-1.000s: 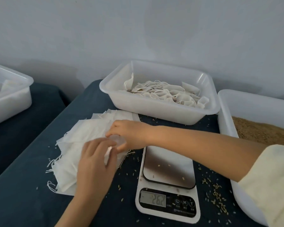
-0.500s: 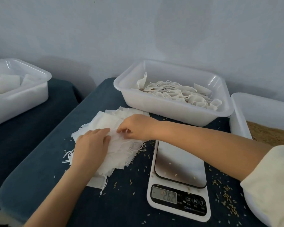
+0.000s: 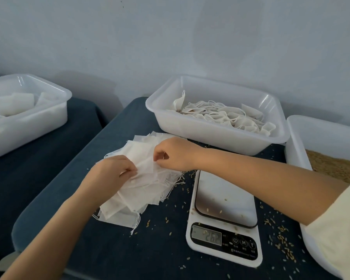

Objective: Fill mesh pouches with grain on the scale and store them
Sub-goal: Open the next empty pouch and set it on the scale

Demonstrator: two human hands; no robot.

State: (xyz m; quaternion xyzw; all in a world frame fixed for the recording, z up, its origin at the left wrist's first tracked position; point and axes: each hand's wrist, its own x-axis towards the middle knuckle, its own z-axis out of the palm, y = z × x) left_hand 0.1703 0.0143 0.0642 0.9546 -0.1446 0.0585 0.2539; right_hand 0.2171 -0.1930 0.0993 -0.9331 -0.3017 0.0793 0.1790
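Note:
A loose pile of white mesh pouches (image 3: 141,190) with drawstrings lies on the dark blue table, left of the scale. My left hand (image 3: 109,174) rests on the pile and pinches the top pouch with its fingertips. My right hand (image 3: 174,153) reaches across from the right and pinches the same pouch at its upper edge. The white kitchen scale (image 3: 224,219) stands to the right with a bare platform, a few stray grains on it, and a lit display. Brown grain (image 3: 335,168) fills a white bin (image 3: 297,150) at the right edge.
A white tub (image 3: 210,136) holding filled pouches stands behind the scale. Another white tub (image 3: 28,118) with pouches sits on a separate dark surface at the left. Grains are scattered over the table (image 3: 160,249) around the scale. A pale wall rises behind.
The view has shifted left. Both hands have stayed on the pile; my left hand slid up toward the right hand, and both now pinch the top pouch.

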